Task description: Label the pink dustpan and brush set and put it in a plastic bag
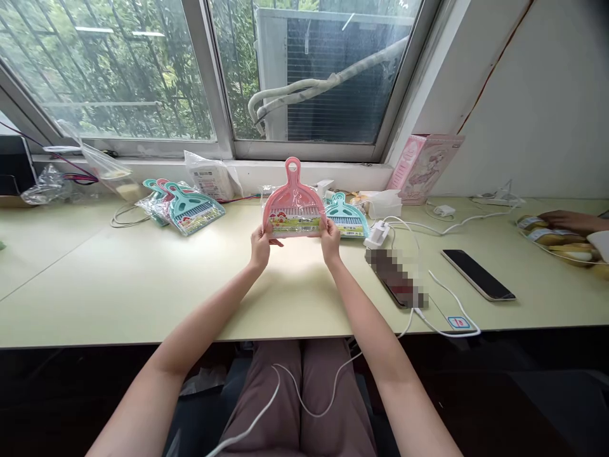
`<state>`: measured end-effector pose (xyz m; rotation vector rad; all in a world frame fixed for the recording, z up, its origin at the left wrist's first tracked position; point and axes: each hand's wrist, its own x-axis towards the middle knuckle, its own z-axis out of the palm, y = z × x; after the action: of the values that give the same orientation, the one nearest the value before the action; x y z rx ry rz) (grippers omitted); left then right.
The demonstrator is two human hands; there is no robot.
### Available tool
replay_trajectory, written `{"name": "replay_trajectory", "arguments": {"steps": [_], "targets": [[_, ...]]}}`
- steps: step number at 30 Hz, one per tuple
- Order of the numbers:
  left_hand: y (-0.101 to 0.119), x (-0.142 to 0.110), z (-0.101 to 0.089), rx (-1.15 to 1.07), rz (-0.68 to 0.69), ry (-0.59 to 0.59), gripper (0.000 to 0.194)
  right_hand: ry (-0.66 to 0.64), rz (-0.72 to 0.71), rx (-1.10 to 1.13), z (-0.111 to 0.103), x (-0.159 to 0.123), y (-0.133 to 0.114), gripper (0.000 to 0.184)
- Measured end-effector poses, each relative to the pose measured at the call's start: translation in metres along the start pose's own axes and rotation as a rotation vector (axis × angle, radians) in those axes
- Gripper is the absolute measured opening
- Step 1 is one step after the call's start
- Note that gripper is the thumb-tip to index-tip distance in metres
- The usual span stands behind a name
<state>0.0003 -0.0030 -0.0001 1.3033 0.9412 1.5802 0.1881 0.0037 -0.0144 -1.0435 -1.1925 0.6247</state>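
Observation:
Between my two hands a pink dustpan-and-brush set (294,197) in clear wrapping is held upright above the table, its looped handle pointing up. My left hand (260,246) grips the lower left corner, and my right hand (330,241) grips the lower right one. Dark bristles and a printed label show across its lower part. Just behind my right hand lies a teal dustpan set (349,219), partly hidden. To the left, a pile of wrapped sets rests on the table, with a teal dustpan set (193,206) on top and some pink beneath.
Right of my arms lie a pixelated phone (397,279) on a white cable, a charger (377,235) and a dark phone (478,274). A pink box (425,168) stands by the wall. At far right, another person's hand (575,221) touches yellow-brown items. A white packet (209,176) leans below the window.

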Motion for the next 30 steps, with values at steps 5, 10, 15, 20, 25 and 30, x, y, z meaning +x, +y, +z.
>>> {"name": "replay_trajectory", "arguments": {"steps": [5, 10, 15, 20, 25, 30], "targets": [[-0.019, 0.011, -0.016, 0.118, 0.065, 0.075, 0.046, -0.142, 0.173, 0.188, 0.01, -0.01, -0.001, 0.05], [-0.028, 0.016, -0.021, 0.239, 0.075, -0.004, 0.047, -0.153, 0.229, 0.151, 0.009, -0.011, 0.003, 0.073], [-0.018, 0.011, -0.014, 0.026, -0.051, -0.137, 0.054, -0.02, 0.239, 0.213, 0.008, -0.009, 0.003, 0.077], [-0.02, 0.019, -0.023, 0.001, -0.232, -0.268, 0.06, -0.091, 0.203, 0.145, 0.007, -0.008, 0.006, 0.063], [-0.023, 0.021, -0.03, 0.016, -0.24, -0.238, 0.056, -0.143, 0.231, 0.086, 0.007, -0.008, 0.011, 0.054], [-0.024, 0.019, -0.023, -0.027, -0.21, -0.205, 0.058, -0.063, 0.151, 0.018, 0.006, -0.01, 0.007, 0.053]]}}
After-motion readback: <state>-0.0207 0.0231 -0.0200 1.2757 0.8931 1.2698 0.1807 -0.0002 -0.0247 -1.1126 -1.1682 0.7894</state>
